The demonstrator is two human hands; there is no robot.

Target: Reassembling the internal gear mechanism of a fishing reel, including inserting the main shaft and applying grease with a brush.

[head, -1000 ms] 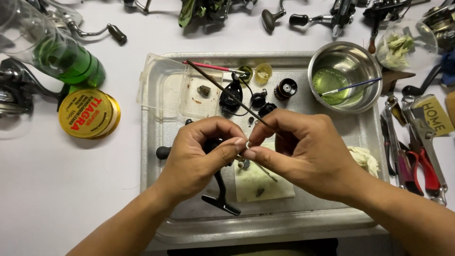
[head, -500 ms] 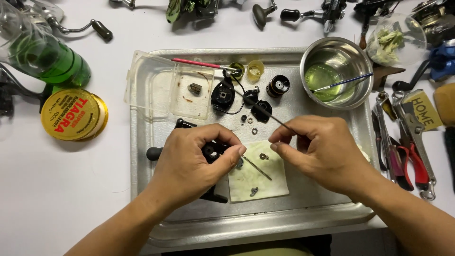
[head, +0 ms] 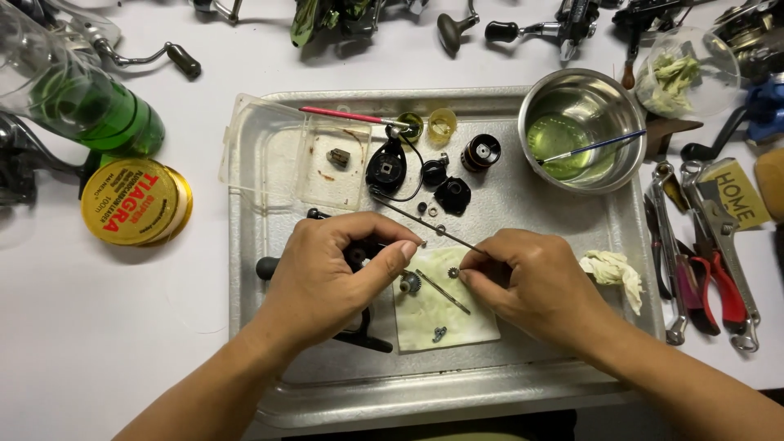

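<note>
Both forearms are coming in from the near edge over a metal tray [head: 269,392] sitting on a white surface [head: 98,327]. The left hand [head: 331,278] is curling closed around a dark reel body [head: 359,255], with its black handle [head: 363,339] sticking out below the palm. The right hand [head: 535,282] is pinching a small gear [head: 453,272] at its fingertips and holding a thin rod [head: 425,224] that is slanting up to the left. Between the hands, a greenish cloth [head: 441,314] is lying in the tray, carrying a pin [head: 443,291], a round part [head: 409,282] and a tiny piece [head: 439,332]. A crumpled rag [head: 611,269] is lying just right of the right hand. Farther back in the tray, black reel parts [head: 386,166] and a spool [head: 481,152] are sitting beside a clear lid [head: 286,151], with a red brush [head: 347,115] resting across it. A steel bowl [head: 581,129] holding green liquid and a blue brush [head: 592,147] is standing at the far right corner. Pliers [head: 719,286] and wrenches [head: 665,253] are lying right of the tray; a yellow line spool [head: 135,202] and a green bottle [head: 90,110] are standing to the left. More reels [head: 343,16] are lining the far edge.
</note>
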